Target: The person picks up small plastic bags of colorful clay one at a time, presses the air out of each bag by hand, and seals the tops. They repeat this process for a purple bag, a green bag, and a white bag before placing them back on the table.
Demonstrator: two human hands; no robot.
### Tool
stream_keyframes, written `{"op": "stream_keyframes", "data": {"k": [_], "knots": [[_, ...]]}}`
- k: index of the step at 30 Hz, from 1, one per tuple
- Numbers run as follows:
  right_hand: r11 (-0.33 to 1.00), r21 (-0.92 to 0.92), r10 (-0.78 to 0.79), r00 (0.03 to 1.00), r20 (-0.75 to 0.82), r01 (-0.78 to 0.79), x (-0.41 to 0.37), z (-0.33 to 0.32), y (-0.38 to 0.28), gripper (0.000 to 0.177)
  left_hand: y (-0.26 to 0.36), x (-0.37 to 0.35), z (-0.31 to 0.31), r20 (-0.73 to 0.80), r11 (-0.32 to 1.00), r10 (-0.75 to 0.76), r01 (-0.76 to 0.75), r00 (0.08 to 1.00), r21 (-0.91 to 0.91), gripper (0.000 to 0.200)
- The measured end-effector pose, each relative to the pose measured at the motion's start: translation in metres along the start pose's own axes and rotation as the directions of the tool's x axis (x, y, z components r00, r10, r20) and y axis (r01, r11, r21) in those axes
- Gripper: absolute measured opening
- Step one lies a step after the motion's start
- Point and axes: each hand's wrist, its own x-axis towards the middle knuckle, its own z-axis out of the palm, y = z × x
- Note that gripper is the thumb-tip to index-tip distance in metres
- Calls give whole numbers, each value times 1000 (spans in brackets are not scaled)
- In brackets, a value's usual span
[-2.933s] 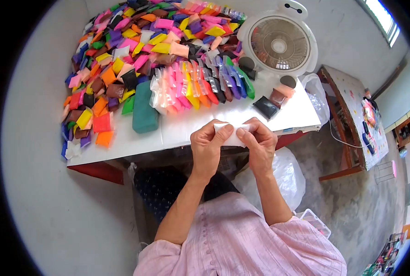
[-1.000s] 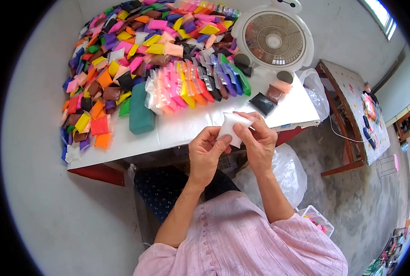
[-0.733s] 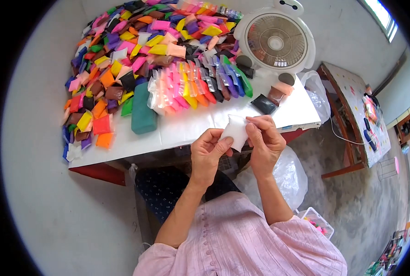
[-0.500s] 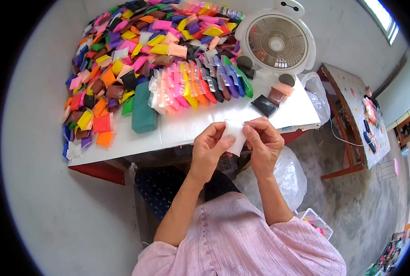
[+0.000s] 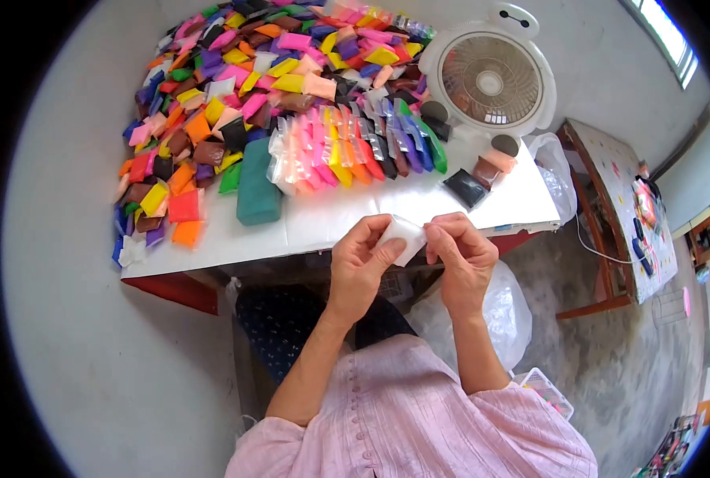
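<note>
Pinching a small white packet (image 5: 402, 239) between thumb and curled fingers, the person's left hand (image 5: 361, 267) holds it in the air just in front of the near edge of the white table (image 5: 347, 215). The right hand (image 5: 462, 259) closes its thumb and fingertips on the packet's right corner, so both hands grip the same piece. The packet looks light and soft, a pliable filling inside slick film. It would likely dent under a hard squeeze and slip if held flat, so the edges and corners seem the surest places to take it. There is one such packet in the hands. On the table lies one teal block (image 5: 258, 185), and just beside it a row of clear bags (image 5: 355, 151) overlaps, too tightly packed to count. Behind them spreads a heap of coloured packets (image 5: 235, 88), far too many to number. One fan (image 5: 490, 76) stands at the far right corner, and near it lie three loose pieces: a black packet (image 5: 466, 189), a brown packet (image 5: 486, 170) and a peach packet (image 5: 501, 159).
</note>
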Motion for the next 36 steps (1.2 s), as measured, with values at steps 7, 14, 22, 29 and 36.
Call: {"op": "stream_keyframes", "data": {"k": [7, 14, 22, 29, 36], "knots": [[976, -212, 62, 997, 43, -52, 0, -4, -6, 7, 0, -1, -4, -27, 998, 38, -37, 999, 52, 29], [888, -400, -205, 974, 95, 226, 3, -7, 1, 5, 5, -3, -7, 42, 991, -131, 131, 991, -4, 30], [975, -202, 121, 983, 141, -91, 8, 4, 3, 10, 2, -3, -15, 26, 992, -122, 122, 992, 26, 31], [950, -311, -10, 994, 112, 45, 9, 8, 11, 11, 7, -6, -24, 81, 978, -202, 197, 976, 63, 28], [918, -289, 301, 952, 59, -272, 3, 25, 15, 21, 8, -10, -33, 18, 963, -260, 258, 965, 80, 28]]}}
